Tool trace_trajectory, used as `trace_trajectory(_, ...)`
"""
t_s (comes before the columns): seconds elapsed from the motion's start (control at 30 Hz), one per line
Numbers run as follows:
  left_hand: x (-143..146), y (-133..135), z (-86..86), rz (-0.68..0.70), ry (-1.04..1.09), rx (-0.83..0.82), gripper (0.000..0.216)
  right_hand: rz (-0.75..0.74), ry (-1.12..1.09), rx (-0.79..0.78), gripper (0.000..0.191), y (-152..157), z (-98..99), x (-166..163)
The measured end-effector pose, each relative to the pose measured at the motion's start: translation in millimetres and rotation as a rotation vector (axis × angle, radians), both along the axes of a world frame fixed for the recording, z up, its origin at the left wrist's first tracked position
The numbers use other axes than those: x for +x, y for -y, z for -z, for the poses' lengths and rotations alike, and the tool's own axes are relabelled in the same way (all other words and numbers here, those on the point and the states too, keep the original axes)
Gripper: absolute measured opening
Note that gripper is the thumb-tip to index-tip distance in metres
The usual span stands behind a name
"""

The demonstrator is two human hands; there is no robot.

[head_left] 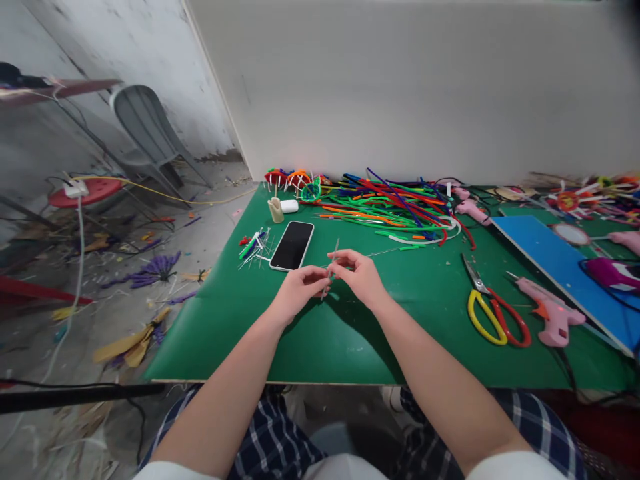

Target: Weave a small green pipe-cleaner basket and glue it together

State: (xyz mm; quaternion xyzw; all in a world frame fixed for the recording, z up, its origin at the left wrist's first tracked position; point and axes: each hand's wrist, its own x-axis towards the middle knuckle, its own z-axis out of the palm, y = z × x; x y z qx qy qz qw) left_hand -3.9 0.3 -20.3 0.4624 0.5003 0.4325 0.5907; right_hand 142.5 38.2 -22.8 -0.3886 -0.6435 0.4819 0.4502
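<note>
My left hand (299, 290) and my right hand (359, 275) meet over the green table (225, 333), fingers pinched together. Between them I hold a thin pale stick (334, 253) that points up and away, with a small green piece at the fingertips. A black phone (292, 245) lies flat just beyond my left hand. A small bunch of cut sticks and straw bits (254, 247) lies to the left of the phone.
A pile of coloured straws (395, 207) fills the back of the table. Yellow-and-red scissors (493, 313) and a pink glue gun (547, 312) lie to the right, beside a blue board (565, 267). A white earbud case (289, 206) sits near small craft wheels (299, 180). Littered floor and a grey chair (145, 127) are on the left.
</note>
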Motion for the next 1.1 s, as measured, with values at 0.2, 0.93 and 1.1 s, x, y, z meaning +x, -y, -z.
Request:
trace_trajectory(0.2,-1.4,-0.7,1.0,0.005,-0.017,-0.012,0.029,0.006,0.001,-0.009,0.026,0.7,-0.2,-1.1)
trace_trajectory(0.93,-0.9,0.1,-1.7,0.028,0.029,-0.056,0.028,0.053,-0.037,0.011,0.056,2.7,-1.1,-2.9)
trace_trajectory(1.1,-1.2,0.0,-2.0,0.037,0.038,-0.048,0.028,0.069,-0.029,0.005,0.051,2.3,-0.9,-2.9)
